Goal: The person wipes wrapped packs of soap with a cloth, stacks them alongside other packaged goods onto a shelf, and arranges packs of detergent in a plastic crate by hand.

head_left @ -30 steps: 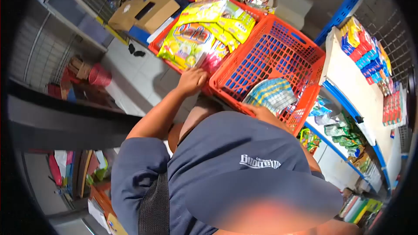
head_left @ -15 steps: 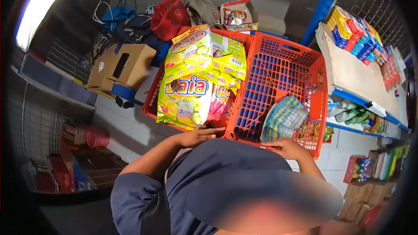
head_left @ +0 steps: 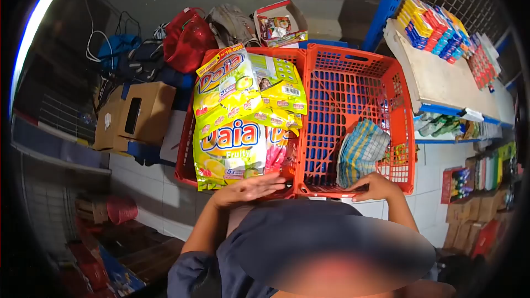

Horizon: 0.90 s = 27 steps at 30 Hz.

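My left hand (head_left: 256, 189) is open, fingers stretched flat over the front rim of the left red plastic crate (head_left: 185, 160). Large yellow Daia detergent packs (head_left: 229, 152) lie heaped in that crate, with a pink pack (head_left: 276, 152) partly covered beside them. At the right crate (head_left: 407, 132), my right hand (head_left: 378, 187) curls over the front rim, fingers on the inside and thumb lower down. Just beyond its fingertips, a checked blue, yellow and white cloth (head_left: 361, 152) lies crumpled inside this crate.
Cardboard boxes (head_left: 149, 113) stand left of the crates. Behind them are a red bag (head_left: 187, 41), a grey backpack (head_left: 229, 26) and an open carton (head_left: 281, 25). A shelf (head_left: 425, 72) with small coloured packs (head_left: 436, 27) is at the right.
The view has shifted, so the crates and bags sit further left and a little lower. My left hand now lies further over the left crate's rim. The packs and cloth stay in place.
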Tool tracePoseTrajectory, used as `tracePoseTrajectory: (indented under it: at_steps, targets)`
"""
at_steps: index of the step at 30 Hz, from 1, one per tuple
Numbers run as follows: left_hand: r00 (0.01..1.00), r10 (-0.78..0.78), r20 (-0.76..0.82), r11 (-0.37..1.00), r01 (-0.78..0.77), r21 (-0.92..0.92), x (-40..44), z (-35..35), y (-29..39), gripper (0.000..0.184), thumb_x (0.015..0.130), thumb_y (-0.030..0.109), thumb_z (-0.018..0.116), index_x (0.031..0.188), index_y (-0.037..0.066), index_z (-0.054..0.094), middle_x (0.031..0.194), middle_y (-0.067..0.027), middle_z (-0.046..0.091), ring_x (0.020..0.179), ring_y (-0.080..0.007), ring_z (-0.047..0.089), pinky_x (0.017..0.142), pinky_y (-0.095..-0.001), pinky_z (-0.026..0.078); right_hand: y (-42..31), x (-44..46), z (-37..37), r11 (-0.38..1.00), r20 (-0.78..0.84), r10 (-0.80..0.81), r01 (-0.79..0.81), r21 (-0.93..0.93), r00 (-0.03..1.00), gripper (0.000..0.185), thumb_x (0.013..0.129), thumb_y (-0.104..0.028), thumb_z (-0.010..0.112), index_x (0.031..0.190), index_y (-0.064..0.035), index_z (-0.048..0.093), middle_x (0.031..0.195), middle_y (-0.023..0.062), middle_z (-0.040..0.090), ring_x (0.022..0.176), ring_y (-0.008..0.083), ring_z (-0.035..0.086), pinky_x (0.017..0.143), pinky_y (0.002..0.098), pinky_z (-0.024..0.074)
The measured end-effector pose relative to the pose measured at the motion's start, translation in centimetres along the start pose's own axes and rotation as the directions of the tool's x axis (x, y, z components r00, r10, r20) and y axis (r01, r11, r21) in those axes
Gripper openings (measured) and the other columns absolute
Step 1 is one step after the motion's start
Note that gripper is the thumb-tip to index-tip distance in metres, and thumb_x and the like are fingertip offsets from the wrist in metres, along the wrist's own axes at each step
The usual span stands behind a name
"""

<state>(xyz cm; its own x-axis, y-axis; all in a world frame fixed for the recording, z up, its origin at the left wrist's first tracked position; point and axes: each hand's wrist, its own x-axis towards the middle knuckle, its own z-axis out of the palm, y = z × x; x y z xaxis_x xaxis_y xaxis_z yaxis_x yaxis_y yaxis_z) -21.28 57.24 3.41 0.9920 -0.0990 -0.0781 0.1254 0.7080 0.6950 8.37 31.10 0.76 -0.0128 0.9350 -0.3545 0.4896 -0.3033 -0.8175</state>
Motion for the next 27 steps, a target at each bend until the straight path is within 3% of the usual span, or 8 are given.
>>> tracePoseTrajectory:
  at_steps: [6,11,14,17,18,21,24,27]
  targets:
    - [0.988,-0.152,-0.030,0.847,0.146,0.512,3.1,-1.4,-1.8,0.062,0.085,0.020,0.051,0.135,0.002,0.018,0.137,-0.0142,0.026,0.129,-0.0234,0.022,0.106,-0.0361,0.015,0.7,0.0,0.1,0.997,0.043,0.066,-0.067,0.026,0.997,0.044,0.064,-0.041,0.073,0.098,-0.0139,0.066,0.083,0.0123,0.064,0.074,0.0233,0.061,0.067,0.0295,0.0456]
    - [0.994,-0.111,-0.007,0.925,0.106,0.365,2.6,-1.7,-1.8,0.054,0.087,0.021,0.049,0.134,0.006,0.026,0.136,-0.0111,0.029,0.126,-0.0222,0.028,0.104,-0.0350,0.019,0.3,0.1,-0.2,0.991,0.093,0.121,-0.126,0.054,0.988,0.041,0.064,-0.030,0.075,0.098,-0.0098,0.065,0.090,0.0097,0.065,0.082,0.0199,0.061,0.073,0.0277,0.0461]
    - [0.994,-0.098,0.039,0.645,0.033,0.764,3.0,-0.9,-1.2,0.049,0.085,0.022,0.052,0.129,0.005,0.037,0.128,-0.0127,0.038,0.121,-0.0231,0.034,0.102,-0.0348,0.024,0.0,-0.4,0.0,0.998,-0.020,0.068,-0.068,-0.008,0.998,0.044,0.062,-0.040,0.074,0.094,-0.0120,0.067,0.087,0.0094,0.065,0.080,0.0219,0.061,0.070,0.0282,0.0459]
    - [0.989,-0.108,0.102,0.630,-0.011,0.777,2.6,-1.1,-2.0,0.049,0.084,0.022,0.054,0.127,0.004,0.040,0.122,-0.0129,0.043,0.119,-0.0233,0.036,0.098,-0.0343,0.028,1.8,-0.6,0.9,0.993,-0.121,-0.104,0.097,-0.068,0.987,0.041,0.062,-0.036,0.075,0.092,-0.0100,0.067,0.086,0.0090,0.065,0.081,0.0212,0.062,0.072,0.0281,0.0463]
    - [0.979,-0.070,0.191,0.393,-0.149,0.907,2.5,-1.0,-1.7,0.048,0.082,0.022,0.056,0.124,0.003,0.042,0.120,-0.0139,0.045,0.116,-0.0246,0.039,0.095,-0.0348,0.031,1.3,-0.6,1.0,0.988,-0.130,-0.139,0.129,-0.081,0.982,0.039,0.062,-0.033,0.075,0.092,-0.0093,0.067,0.086,0.0086,0.065,0.081,0.0210,0.062,0.073,0.0283,0.0463]
    - [0.979,0.000,0.202,0.120,-0.201,0.972,2.0,0.1,-2.2,0.046,0.081,0.019,0.055,0.122,0.002,0.044,0.118,-0.0136,0.046,0.113,-0.0251,0.042,0.094,-0.0349,0.034,0.2,-0.8,0.9,0.978,-0.143,-0.159,0.136,-0.157,0.977,0.035,0.064,-0.028,0.074,0.091,-0.0087,0.067,0.087,0.0071,0.066,0.083,0.0204,0.062,0.075,0.0285,0.0460]
    - [0.979,0.200,0.043,0.562,-0.151,0.813,1.6,0.0,-4.6,0.040,0.083,0.010,0.052,0.121,0.004,0.045,0.117,-0.0094,0.047,0.111,-0.0181,0.045,0.093,-0.0327,0.037,-1.4,-1.3,2.2,0.986,-0.246,-0.127,0.094,-0.141,0.961,0.030,0.066,-0.025,0.073,0.090,-0.0083,0.067,0.085,0.0082,0.065,0.080,0.0212,0.062,0.072,0.0300,0.0466]
    - [0.950,0.312,0.020,0.526,-0.190,0.829,2.0,-1.2,-5.3,0.035,0.083,0.003,0.050,0.118,0.003,0.046,0.115,-0.0077,0.049,0.105,-0.0171,0.049,0.090,-0.0320,0.040,-2.5,-1.1,4.9,0.952,-0.399,-0.152,0.024,-0.307,0.904,0.027,0.067,-0.023,0.070,0.089,-0.0078,0.066,0.081,0.0115,0.064,0.075,0.0253,0.062,0.067,0.0328,0.0468]
